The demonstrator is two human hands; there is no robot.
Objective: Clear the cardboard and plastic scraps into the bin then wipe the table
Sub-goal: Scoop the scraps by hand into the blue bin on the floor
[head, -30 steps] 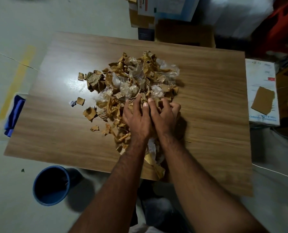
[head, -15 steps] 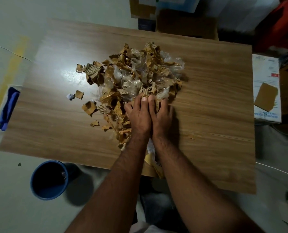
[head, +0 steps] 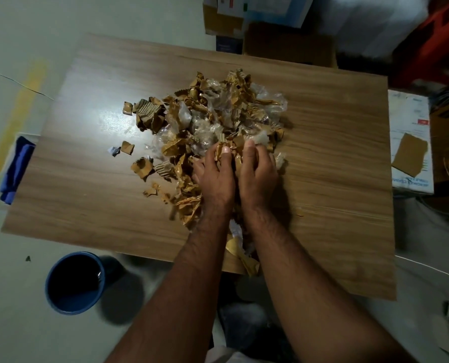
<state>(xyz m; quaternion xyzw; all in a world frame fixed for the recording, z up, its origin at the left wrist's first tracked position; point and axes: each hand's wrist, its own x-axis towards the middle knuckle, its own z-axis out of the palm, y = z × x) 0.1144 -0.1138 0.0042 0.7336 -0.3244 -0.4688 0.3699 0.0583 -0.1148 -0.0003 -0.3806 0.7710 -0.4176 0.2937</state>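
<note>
**Both hands set in the scrap pile on the counter**

A big pile of scraps (head: 212, 127) is seen in the middle of the wooden counter (head: 336, 153). The pile is made of torn brown cardboard bits mixed with clear crinkled plastic. A few small cardboard bits (head: 127, 147) are spread just to the left of the pile, apart from it.

The left hand (head: 215, 176) and the right hand (head: 257, 171) are placed side by side at the near edge of the pile, touching each other. The fingers of both hands are bent and pushed into the scraps. Cardboard and plastic are held in the grip of each hand, and bits can be seen between the fingers. More scraps (head: 241, 255) are seen between the two forearms, right at the near edge of the counter, with some hanging over it.

A round blue bin (head: 74, 282) is seen on the floor, just past the near left part of the counter. Its inside looks dark, and what is in it cannot be told.

A blue cloth (head: 16, 169) is seen beside the left edge of the counter, lower than the top. A white box (head: 412, 119) with a flat brown card piece (head: 409, 154) on it is seen beside the right edge. Cardboard boxes (head: 288, 45) are stacked past the far edge.
</note>
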